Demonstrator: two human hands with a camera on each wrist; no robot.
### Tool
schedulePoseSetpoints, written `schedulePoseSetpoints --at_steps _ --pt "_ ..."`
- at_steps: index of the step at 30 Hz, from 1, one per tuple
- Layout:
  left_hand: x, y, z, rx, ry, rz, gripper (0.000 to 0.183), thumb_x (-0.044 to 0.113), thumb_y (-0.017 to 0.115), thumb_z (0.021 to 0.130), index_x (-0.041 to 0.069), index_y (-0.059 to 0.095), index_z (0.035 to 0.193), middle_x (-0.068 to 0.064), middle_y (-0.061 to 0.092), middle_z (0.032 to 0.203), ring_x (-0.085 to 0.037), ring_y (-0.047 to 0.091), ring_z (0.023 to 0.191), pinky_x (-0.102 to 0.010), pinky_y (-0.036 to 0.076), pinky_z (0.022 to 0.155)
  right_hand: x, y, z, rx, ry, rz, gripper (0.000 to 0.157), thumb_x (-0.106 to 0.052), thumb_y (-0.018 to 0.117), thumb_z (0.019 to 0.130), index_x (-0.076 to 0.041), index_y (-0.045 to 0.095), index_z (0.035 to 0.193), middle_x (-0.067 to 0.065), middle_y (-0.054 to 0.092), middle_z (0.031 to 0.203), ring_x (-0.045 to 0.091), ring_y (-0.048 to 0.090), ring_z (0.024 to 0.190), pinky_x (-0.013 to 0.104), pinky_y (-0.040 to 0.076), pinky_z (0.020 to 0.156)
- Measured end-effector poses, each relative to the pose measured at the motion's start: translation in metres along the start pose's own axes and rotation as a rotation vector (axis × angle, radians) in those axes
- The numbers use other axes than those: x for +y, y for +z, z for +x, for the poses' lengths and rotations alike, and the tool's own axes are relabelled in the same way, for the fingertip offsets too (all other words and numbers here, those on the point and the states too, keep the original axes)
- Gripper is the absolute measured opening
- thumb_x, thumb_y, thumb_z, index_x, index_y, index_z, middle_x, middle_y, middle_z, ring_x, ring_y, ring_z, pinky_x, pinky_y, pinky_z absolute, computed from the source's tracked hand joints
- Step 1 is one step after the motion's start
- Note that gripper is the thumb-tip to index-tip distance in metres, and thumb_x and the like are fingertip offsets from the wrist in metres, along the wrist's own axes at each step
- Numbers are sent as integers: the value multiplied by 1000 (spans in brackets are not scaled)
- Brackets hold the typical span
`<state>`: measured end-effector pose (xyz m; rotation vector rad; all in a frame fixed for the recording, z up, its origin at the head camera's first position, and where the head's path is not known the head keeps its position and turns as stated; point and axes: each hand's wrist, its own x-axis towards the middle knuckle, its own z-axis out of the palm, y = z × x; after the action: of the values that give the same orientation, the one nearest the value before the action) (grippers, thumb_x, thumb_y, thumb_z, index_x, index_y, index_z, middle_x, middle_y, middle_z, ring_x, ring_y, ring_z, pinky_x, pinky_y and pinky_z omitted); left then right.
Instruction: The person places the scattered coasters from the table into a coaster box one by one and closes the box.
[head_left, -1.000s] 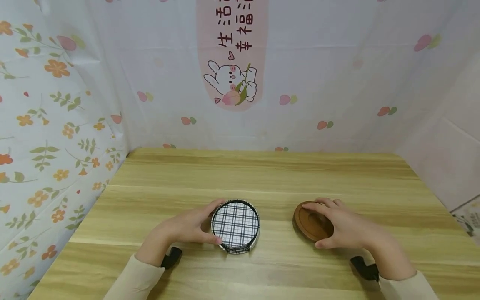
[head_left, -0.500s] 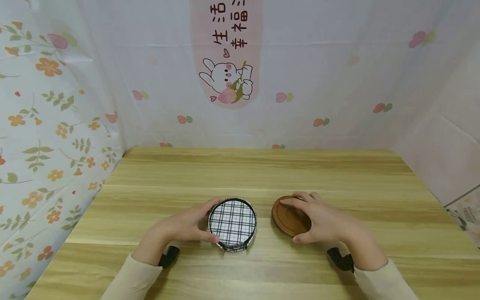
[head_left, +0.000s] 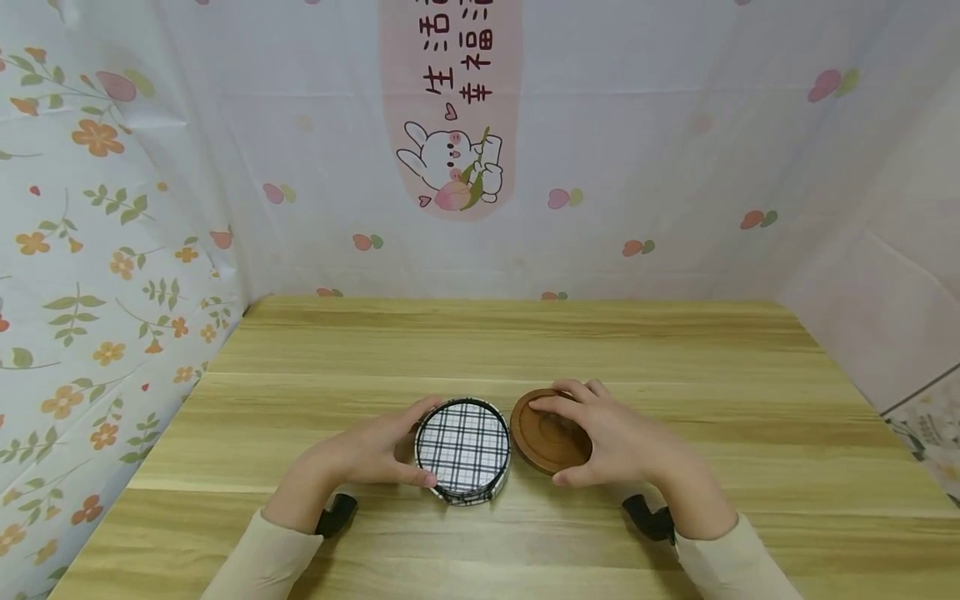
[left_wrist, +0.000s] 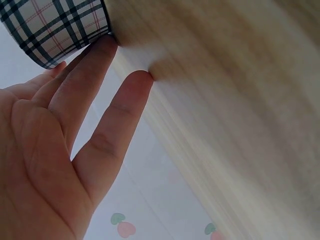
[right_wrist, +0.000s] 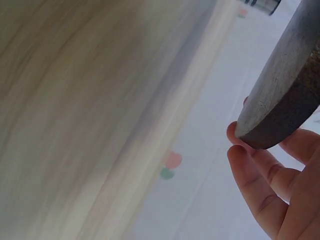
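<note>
A round box [head_left: 463,447] with black-and-white plaid on its top stands on the table. My left hand [head_left: 367,454] holds it from the left, thumb at the near edge and fingers round the far side. In the left wrist view its plaid side wall [left_wrist: 60,30] touches the fingertips. My right hand [head_left: 611,437] grips a brown round wooden disc [head_left: 543,437] with ring-shaped grooves, close to the box's right side. From the right wrist, the disc's flat underside [right_wrist: 280,65] shows raised off the table, with fingers at its rim. Part of its top is hidden by the hand.
The wood-grain table [head_left: 510,342] reaches back to a white printed curtain [head_left: 645,167]. A floral curtain [head_left: 97,292] hangs on the left. Black wrist mounts [head_left: 337,515] sit under both forearms.
My right hand has carried the wooden disc leftward across the table, up beside the plaid box. The left hand and the box have stayed in place; the view shifted slightly.
</note>
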<state>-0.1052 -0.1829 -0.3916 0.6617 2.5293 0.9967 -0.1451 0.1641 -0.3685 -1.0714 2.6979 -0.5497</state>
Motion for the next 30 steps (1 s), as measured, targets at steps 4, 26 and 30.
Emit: schedulePoseSetpoints --at_steps 4,26,30 --pt "0 1 0 -5 -8 3 101 50 79 80 15 24 157 -9 46 151 -31 43 140 -57 33 116 -7 4 6 8 -39 9 85 -46 84 71 -32 47 146 6 39 153 27 41 129 50 51 91" --pt "1 -3 0 -40 -18 -53 100 46 78 82 17 21 158 -6 44 152 -29 44 139 -57 33 115 -48 17 45 -8 -206 10 84 -48 86 70 -32 50 143 -2 38 152 15 40 120 39 51 95" --pt "1 -4 0 -48 -27 -51 103 47 79 81 16 20 159 -7 43 154 -30 42 141 -58 33 115 -53 19 52 -26 -226 10 83 -48 85 71 -31 50 144 -2 37 153 15 39 120 39 51 96"
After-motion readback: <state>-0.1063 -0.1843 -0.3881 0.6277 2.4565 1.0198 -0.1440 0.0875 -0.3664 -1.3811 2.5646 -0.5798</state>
